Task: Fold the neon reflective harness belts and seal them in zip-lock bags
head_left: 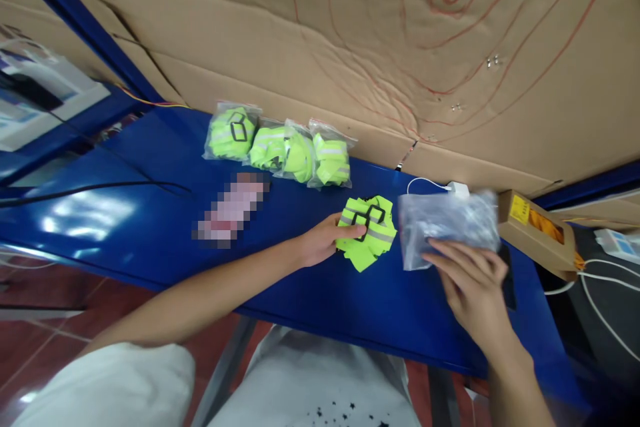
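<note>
My left hand (330,239) is closed on a folded bundle of neon-yellow reflective straps (367,233). Grey reflective bands and black buckles show on the bundle, and my thumb lies across its top. To the right, my right hand (470,280) has its fingers over the near edge of a clear plastic bag (450,217), which looks blurred. Its thumb is partly hidden. A small gap separates the bag from the yellow bundle. Behind them, along the cardboard wall, several clear bags packed with similar yellow straps (233,133) stand in a row.
A pixelated pinkish item (233,210) lies left on the blue table (295,280). A white charger (457,189) with a cable sits behind the plastic bag. On the right is an open brown box (537,233) with orange contents. A dark flat object (507,277) lies beside my right hand. A black cable (100,185) crosses the left.
</note>
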Action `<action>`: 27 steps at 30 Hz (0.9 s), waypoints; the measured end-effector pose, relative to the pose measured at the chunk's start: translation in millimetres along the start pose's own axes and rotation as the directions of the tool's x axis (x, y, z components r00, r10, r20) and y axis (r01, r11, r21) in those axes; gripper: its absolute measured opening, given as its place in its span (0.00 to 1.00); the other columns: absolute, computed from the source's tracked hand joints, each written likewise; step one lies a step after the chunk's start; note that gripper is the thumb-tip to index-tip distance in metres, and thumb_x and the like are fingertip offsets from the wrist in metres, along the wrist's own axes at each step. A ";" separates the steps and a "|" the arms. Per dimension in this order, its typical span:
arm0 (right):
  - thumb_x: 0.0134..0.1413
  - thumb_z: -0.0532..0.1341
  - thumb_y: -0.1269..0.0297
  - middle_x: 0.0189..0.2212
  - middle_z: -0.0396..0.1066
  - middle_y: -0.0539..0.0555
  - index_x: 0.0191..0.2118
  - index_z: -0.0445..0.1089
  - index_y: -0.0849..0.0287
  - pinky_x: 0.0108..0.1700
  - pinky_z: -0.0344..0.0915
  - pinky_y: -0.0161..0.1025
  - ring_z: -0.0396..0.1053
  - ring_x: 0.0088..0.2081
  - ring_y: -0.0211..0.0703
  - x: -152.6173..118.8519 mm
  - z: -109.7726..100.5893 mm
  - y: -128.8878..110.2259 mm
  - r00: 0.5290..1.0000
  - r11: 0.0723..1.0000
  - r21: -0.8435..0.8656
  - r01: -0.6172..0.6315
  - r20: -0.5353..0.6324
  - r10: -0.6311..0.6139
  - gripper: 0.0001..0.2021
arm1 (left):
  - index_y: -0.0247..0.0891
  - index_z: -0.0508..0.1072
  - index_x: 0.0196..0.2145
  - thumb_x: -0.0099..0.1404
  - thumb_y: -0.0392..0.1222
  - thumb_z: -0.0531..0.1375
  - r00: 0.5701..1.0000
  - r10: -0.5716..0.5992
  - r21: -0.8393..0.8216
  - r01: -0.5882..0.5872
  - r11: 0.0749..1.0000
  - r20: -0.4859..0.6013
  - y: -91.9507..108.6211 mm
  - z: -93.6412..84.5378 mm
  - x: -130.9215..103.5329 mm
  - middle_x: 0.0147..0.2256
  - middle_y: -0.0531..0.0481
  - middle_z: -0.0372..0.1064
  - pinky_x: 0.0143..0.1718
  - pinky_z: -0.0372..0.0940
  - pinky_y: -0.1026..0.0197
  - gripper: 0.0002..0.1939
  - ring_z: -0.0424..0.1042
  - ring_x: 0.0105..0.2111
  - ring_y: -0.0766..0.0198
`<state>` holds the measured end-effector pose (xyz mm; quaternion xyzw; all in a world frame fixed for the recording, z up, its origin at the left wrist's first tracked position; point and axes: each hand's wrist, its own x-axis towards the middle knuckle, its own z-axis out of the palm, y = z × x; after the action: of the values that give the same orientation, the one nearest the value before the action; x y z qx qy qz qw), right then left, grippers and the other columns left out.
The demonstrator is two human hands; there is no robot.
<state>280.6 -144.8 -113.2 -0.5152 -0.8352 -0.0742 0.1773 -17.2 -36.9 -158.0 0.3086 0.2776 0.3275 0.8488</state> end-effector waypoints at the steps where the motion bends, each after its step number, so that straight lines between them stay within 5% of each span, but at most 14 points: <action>1: 0.63 0.54 0.80 0.58 0.76 0.53 0.54 0.75 0.49 0.65 0.55 0.64 0.73 0.60 0.57 10.3 0.5 0.8 0.994 0.997 0.054 0.054 0.095 -0.059 0.23 | 0.32 0.81 0.44 0.51 0.48 0.79 1.000 0.015 -0.004 -0.015 1.000 -0.012 1.6 -0.1 -0.3 0.43 0.39 0.82 0.43 0.74 0.58 0.26 0.81 0.39 0.55; 4: 0.64 0.51 0.79 0.55 0.78 0.54 0.54 0.75 0.52 0.67 0.56 0.63 0.75 0.58 0.53 35.1 5.6 3.6 0.982 0.987 0.152 0.050 0.174 -0.077 0.22 | 0.33 0.81 0.45 0.54 0.49 0.77 0.993 0.054 0.000 -0.054 0.999 -0.101 7.8 -3.2 1.8 0.43 0.40 0.82 0.43 0.74 0.58 0.25 0.81 0.39 0.56; 7: 0.69 0.59 0.62 0.52 0.79 0.58 0.58 0.72 0.54 0.56 0.71 0.55 0.78 0.52 0.54 50.6 23.9 -4.6 0.992 0.980 0.174 -0.094 0.097 0.078 0.16 | 0.34 0.81 0.48 0.55 0.49 0.77 0.979 0.083 0.035 -0.078 0.996 -0.184 12.7 -7.6 5.1 0.47 0.40 0.81 0.45 0.74 0.58 0.26 0.81 0.42 0.54; 10: 0.65 0.62 0.48 0.51 0.78 0.63 0.59 0.72 0.59 0.46 0.75 0.55 0.78 0.48 0.62 58.6 54.5 -17.0 0.962 0.966 0.088 -0.244 0.149 0.229 0.24 | 0.35 0.80 0.49 0.53 0.48 0.77 0.978 0.117 0.103 -0.101 0.990 -0.170 13.9 -8.3 5.6 0.47 0.41 0.81 0.48 0.73 0.55 0.28 0.81 0.44 0.52; 13: 0.70 0.57 0.57 0.46 0.79 0.61 0.51 0.75 0.59 0.47 0.75 0.54 0.78 0.46 0.59 60.8 78.2 -20.4 0.951 0.941 0.174 -0.289 0.164 0.261 0.15 | 0.36 0.80 0.49 0.49 0.43 0.79 0.984 0.133 0.234 -0.103 0.967 -0.119 11.4 -3.9 1.9 0.47 0.43 0.81 0.50 0.72 0.54 0.30 0.81 0.45 0.52; 16: 0.68 0.59 0.63 0.44 0.79 0.58 0.48 0.76 0.56 0.50 0.74 0.49 0.77 0.46 0.53 58.4 83.0 -18.2 0.960 0.879 0.393 -0.271 0.043 0.276 0.10 | 0.38 0.79 0.52 0.48 0.40 0.80 0.998 0.054 0.312 -0.044 0.949 -0.025 5.5 2.2 -3.8 0.48 0.44 0.81 0.51 0.72 0.53 0.33 0.80 0.47 0.52; 21: 0.60 0.57 0.77 0.48 0.78 0.56 0.54 0.76 0.54 0.49 0.73 0.44 0.76 0.48 0.48 52.0 75.6 -22.4 0.979 0.810 0.566 -0.154 -0.024 0.203 0.21 | 0.39 0.77 0.54 0.53 0.43 0.78 0.975 -0.124 0.317 0.060 0.947 0.185 -5.3 6.8 -9.5 0.49 0.44 0.80 0.51 0.72 0.55 0.32 0.80 0.47 0.55; 24: 0.61 0.57 0.78 0.47 0.77 0.55 0.56 0.76 0.51 0.50 0.72 0.46 0.75 0.48 0.49 50.4 73.4 -25.8 0.994 0.838 0.544 -0.043 -0.062 0.091 0.23 | 0.39 0.77 0.53 0.54 0.43 0.77 0.954 -0.182 0.330 0.097 0.939 0.236 -4.6 4.7 -10.1 0.49 0.45 0.80 0.51 0.72 0.57 0.30 0.79 0.46 0.58; 27: 0.66 0.58 0.74 0.46 0.77 0.54 0.56 0.77 0.48 0.49 0.72 0.44 0.75 0.46 0.46 50.8 68.9 -27.4 0.986 0.800 0.593 -0.092 -0.058 0.157 0.19 | 0.39 0.76 0.54 0.53 0.43 0.77 0.952 -0.226 0.344 0.146 0.928 0.206 0.1 1.5 -10.7 0.49 0.45 0.79 0.50 0.72 0.56 0.31 0.79 0.46 0.57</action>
<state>220.5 -93.8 -156.5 -0.4842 -0.7711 0.1728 0.3757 -23.1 -45.2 -154.1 0.4537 0.2501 0.1545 0.8412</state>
